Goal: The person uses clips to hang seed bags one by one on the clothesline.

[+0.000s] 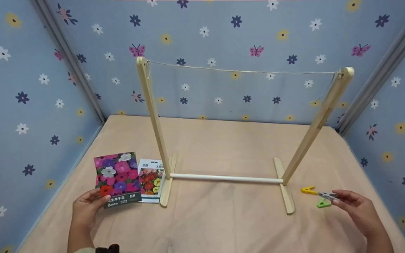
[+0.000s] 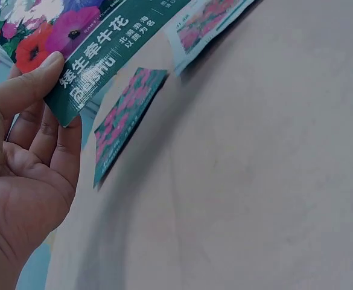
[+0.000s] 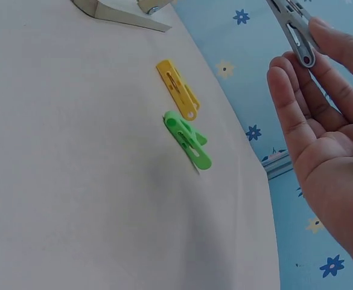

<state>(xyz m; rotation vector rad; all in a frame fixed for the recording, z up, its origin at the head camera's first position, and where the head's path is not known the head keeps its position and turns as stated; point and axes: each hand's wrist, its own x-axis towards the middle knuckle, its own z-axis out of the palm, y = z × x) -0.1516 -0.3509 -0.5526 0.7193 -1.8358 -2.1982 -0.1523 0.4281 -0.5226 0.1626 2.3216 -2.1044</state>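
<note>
My left hand [image 1: 87,209] pinches the lower edge of a flower seed packet [image 1: 120,175] between thumb and fingers, holding it raised off the table. Pink, purple, red and white blooms cover its front above a dark green band. At the right, my right hand [image 1: 359,212] pinches a grey clothespin [image 3: 295,36] by one end. On the table near that hand lie a yellow clothespin [image 3: 178,89] and a green clothespin [image 3: 187,140]. Behind the held packet, another seed packet [image 1: 151,181] with red and yellow flowers lies by the rack's left foot.
A wooden rack stands mid-table, its left post [image 1: 155,123] and right post [image 1: 316,130] joined by a string [image 1: 241,71] on top and a white rod [image 1: 223,178] below. A pink-flowered packet [image 2: 128,121] lies beneath my left hand. Flower-patterned panels [image 1: 220,35] enclose the table.
</note>
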